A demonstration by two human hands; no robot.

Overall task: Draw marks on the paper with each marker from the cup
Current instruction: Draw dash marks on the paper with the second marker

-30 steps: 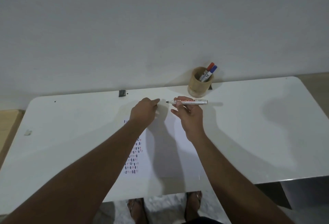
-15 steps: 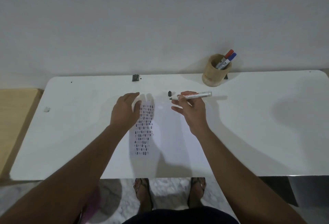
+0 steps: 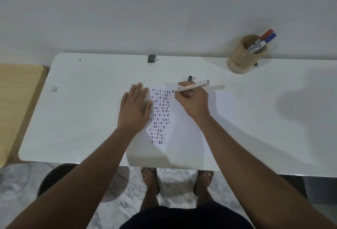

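Head view looks down on a white worktop (image 3: pixel 82 110) set against a pale wall. Both forearms reach forward from the bottom of the frame and converge on a sheet of paper (image 3: pixel 184 137) lying near the middle. Left hand (image 3: pixel 134 110) lies flat, palm down, fingers extended and close together, pressing the paper's left edge just beside columns of short red and dark blue marks (image 3: pixel 160 115). Right hand (image 3: pixel 193 99) is curled in a writing grip around a white marker (image 3: pixel 191 86), wrist bent, with the barrel lying nearly level and pointing right; its dark tip sits at the upper right corner of the marks, touching or almost touching the paper. A small black cap (image 3: pixel 190 78) lies on the worktop just behind the marker. Farther right, by the wall, a tan cup (image 3: pixel 240 59) holds a red-capped marker (image 3: pixel 265 35) and a blue-capped marker (image 3: pixel 269 39), both leaning right.
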